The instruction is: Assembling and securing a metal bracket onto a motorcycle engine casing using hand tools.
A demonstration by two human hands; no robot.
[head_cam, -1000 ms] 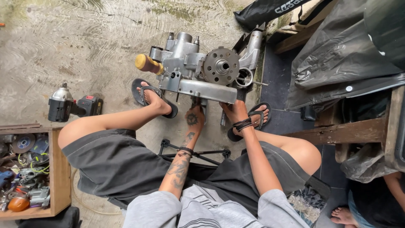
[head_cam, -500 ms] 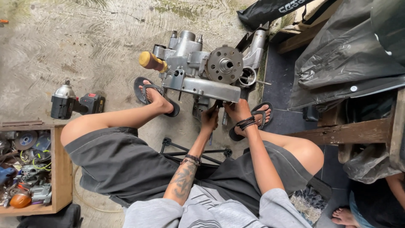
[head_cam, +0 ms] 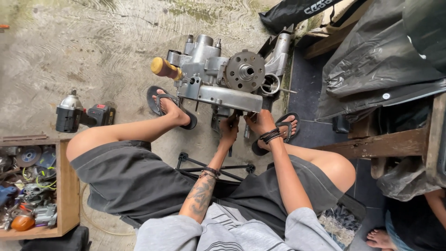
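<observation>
A grey metal engine housing (head_cam: 218,90) with a round perforated flange (head_cam: 245,70) and a yellow-capped stub (head_cam: 162,67) stands on the concrete floor between my sandalled feet. My left hand (head_cam: 229,130) reaches up under the housing's lower edge, fingers bent against the metal; what it holds is hidden. Close beside it, my right hand (head_cam: 259,123), with dark bands on the wrist, is curled around a slim metal tool (head_cam: 246,131) at the same lower edge. The two hands nearly touch.
A cordless impact wrench (head_cam: 74,116) lies on the floor at left. A wooden box (head_cam: 69,186) of tools sits at lower left. Black sheeting (head_cam: 381,60) and a wooden beam (head_cam: 381,144) crowd the right. Another person's foot (head_cam: 378,239) shows at bottom right.
My left hand has risen from lower down to the housing's bottom edge, beside the right hand. The right hand has stayed at about the same place.
</observation>
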